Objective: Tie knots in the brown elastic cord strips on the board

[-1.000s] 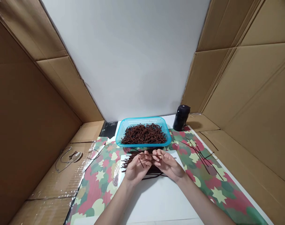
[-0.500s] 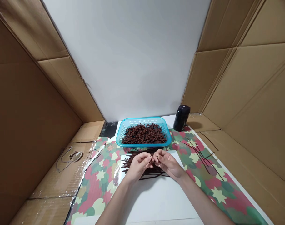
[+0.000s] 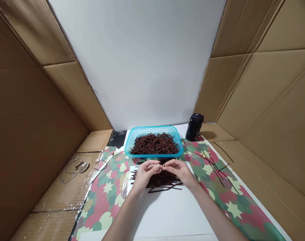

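My left hand (image 3: pixel 145 172) and my right hand (image 3: pixel 180 170) meet above a white sheet (image 3: pixel 167 211), fingertips pinched together on one thin dark brown strand (image 3: pixel 160 166) bent between them. Under the hands lies a flat pile of long straight brown strands (image 3: pixel 162 181). Just beyond the hands stands a turquoise plastic basket (image 3: pixel 132 142) filled with short twisted brown pieces (image 3: pixel 154 144).
A black jar (image 3: pixel 194 126) stands at the back right. Several loose strands (image 3: pixel 214 165) lie on the patterned mat (image 3: pixel 104 190) to the right. Wire loops and a small clip (image 3: pixel 77 166) rest on the cardboard at left. Cardboard walls enclose both sides.
The strand was held straight between both hands a second ago. Now the hands have come together and lifted slightly toward the basket, with the strand folded between the fingertips.
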Tool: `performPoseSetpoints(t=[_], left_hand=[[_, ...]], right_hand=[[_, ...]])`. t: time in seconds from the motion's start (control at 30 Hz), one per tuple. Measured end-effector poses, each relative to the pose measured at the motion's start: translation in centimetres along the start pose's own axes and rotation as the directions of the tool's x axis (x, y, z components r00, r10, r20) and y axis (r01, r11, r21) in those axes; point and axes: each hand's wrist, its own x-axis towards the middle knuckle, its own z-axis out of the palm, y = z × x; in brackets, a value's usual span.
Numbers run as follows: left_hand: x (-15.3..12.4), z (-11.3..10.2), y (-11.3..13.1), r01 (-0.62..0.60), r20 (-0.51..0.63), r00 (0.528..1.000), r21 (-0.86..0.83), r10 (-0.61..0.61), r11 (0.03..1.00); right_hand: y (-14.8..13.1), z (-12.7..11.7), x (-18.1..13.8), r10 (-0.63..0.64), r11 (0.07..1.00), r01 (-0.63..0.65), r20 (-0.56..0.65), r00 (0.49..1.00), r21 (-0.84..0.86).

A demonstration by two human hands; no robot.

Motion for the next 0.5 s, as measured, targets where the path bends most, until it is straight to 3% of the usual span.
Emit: performPoseSetpoints(t=[0.27, 0.5], left_hand=[[-0.3, 0.53, 0.45, -0.083, 0.026, 0.996, 0.142, 0.08, 0.986], [-0.45, 0.4, 0.42, -0.109, 0.053, 0.994, 0.228, 0.1, 0.967]], right_hand=[[-0.27, 0.4, -0.19, 0.0, 0.998, 0.006, 0.101, 0.995, -0.062], [-0.02, 0.29, -0.43, 0.026, 1.0, -0.026, 0.092, 0.995, -0.002]])
